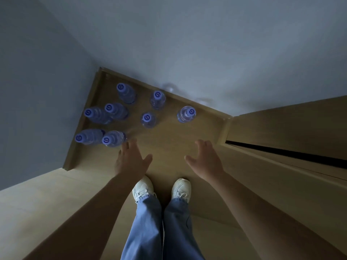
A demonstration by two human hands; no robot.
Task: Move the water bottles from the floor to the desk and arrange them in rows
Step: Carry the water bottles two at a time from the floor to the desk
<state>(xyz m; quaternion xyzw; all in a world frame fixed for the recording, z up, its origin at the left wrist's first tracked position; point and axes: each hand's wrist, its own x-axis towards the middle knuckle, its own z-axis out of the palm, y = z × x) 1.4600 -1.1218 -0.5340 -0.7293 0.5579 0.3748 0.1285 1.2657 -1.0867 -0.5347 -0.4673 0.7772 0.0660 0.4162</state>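
Clear plastic bottles [148, 120], round blue caps [146, 117]

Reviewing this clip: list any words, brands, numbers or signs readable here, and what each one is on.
No readable words or numbers.
Bottle caps: each of the eight bears a dark blue circular mark, like a ring or a "G"; a logo, not legible as text.
Bottle labels: blurred, unreadable.
Shoes and jeans: no visible text.
Both hands, left and right, are empty and bear nothing.

Left hand [131, 160]: reaching down and forward, fingers straight and spread, holding nothing.
Right hand [205, 158]: level with the left, palm inward, fingers relaxed, holding nothing.
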